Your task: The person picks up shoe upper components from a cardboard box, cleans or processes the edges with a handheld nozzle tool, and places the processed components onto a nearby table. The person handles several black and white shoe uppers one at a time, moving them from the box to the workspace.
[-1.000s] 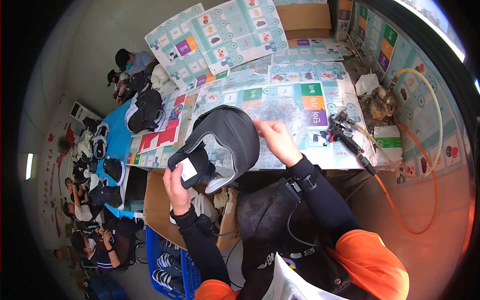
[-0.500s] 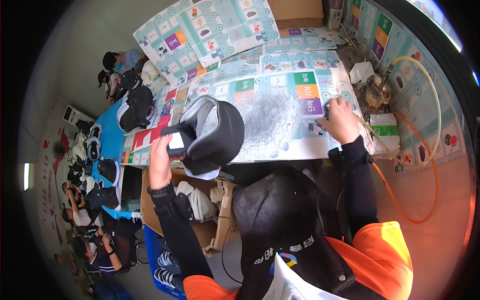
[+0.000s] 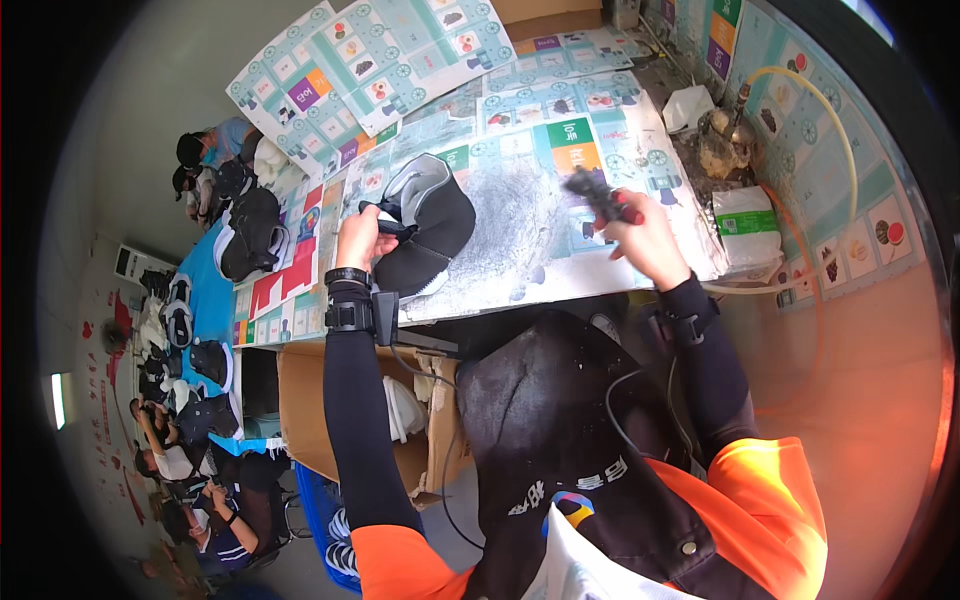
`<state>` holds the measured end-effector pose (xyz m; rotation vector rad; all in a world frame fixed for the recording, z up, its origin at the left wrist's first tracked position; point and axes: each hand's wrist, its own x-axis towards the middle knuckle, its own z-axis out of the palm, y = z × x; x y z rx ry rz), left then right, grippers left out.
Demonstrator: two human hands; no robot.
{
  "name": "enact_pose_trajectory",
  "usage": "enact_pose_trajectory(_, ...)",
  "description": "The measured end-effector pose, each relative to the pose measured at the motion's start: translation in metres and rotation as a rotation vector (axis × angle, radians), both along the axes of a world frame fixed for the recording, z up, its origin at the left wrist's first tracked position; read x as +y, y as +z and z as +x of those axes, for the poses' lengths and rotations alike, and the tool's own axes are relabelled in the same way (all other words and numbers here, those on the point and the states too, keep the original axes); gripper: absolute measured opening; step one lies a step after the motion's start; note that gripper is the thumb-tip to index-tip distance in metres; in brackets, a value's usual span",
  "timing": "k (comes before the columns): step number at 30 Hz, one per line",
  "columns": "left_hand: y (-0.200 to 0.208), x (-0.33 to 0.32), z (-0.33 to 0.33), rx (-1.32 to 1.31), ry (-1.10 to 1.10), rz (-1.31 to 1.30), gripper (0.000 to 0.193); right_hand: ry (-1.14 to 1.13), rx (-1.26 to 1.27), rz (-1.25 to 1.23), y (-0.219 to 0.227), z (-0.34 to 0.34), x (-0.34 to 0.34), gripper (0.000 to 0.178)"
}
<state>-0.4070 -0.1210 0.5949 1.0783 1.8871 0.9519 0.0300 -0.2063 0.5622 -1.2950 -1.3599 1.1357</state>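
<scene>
My left hand (image 3: 365, 238) is closed on the tongue of a black shoe (image 3: 448, 222) with a pale grey lining. The shoe is tilted over the near edge of the paper-covered table (image 3: 510, 240), its opening toward the far side; whether it touches the table I cannot tell. To the right, my right hand (image 3: 648, 240) grips a dark hand tool (image 3: 592, 192) with a red part, raised over the table and pointing toward the shoe. Blur hides its exact form, though it looks like an air gun. A pale yellow hose (image 3: 853, 190) runs behind my right wrist.
Another black shoe (image 3: 252, 235) stands left on the table. A cardboard box (image 3: 310, 400) with white pieces and a blue crate (image 3: 318, 505) are below. A white-green packet (image 3: 748, 228) lies at the right edge. Several people work along the blue table (image 3: 208, 290).
My left hand has turned the shoe and moved it slightly left, lower over the table. My right hand has lifted the dark tool from the table's right side and shifted left.
</scene>
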Motion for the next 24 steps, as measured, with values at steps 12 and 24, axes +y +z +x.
enact_pose_trajectory(12,0.003,-0.004,0.001,0.004,-0.034,0.001,0.048,0.260,0.122,0.096,0.001,-0.057,-0.033,0.019)
enact_pose_trajectory(24,0.001,-0.003,-0.001,0.014,-0.066,-0.003,0.046,0.279,0.041,0.067,-0.004,-0.051,-0.041,0.018)
